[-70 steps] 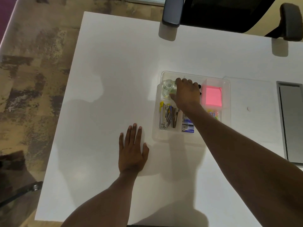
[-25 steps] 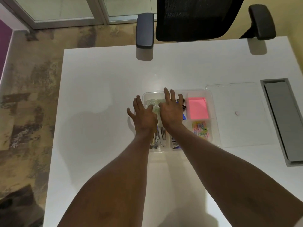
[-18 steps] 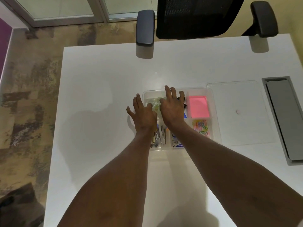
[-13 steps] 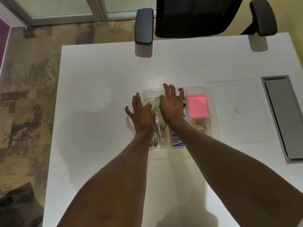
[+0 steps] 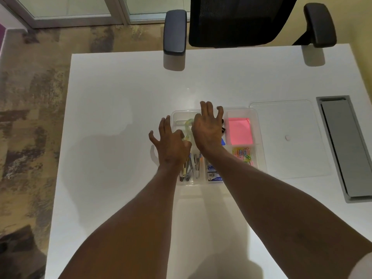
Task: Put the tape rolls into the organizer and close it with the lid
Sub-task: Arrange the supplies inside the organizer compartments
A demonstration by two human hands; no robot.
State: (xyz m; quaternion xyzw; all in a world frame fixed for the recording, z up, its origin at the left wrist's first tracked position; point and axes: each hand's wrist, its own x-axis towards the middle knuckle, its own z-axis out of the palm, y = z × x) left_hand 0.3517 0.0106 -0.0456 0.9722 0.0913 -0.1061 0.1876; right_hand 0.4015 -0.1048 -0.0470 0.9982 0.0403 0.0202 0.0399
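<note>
The clear organizer (image 5: 260,137) sits mid-table, divided into compartments. Pale green-tinted clear tape rolls (image 5: 187,125) lie in its far-left compartment, seen only in the gap between my hands. My left hand (image 5: 171,147) hovers over the organizer's left edge, fingers spread, thumb touching the rolls. My right hand (image 5: 208,129) covers the far middle compartment, fingers spread, thumb side against the rolls. Neither hand visibly grips anything. The flat clear lid (image 5: 289,150), with a small knob, lies on the table just right of the organizer.
Other compartments hold pink sticky notes (image 5: 239,130), coloured paper clips (image 5: 242,155), blue staple boxes (image 5: 213,172) and metal clips (image 5: 190,169). A grey cable tray (image 5: 346,150) is set in the table at right. A black office chair (image 5: 241,21) stands at the far edge.
My left hand left the bare table and joined my right hand at the tape compartment. Over the last second both hands stayed there, shifting only slightly.
</note>
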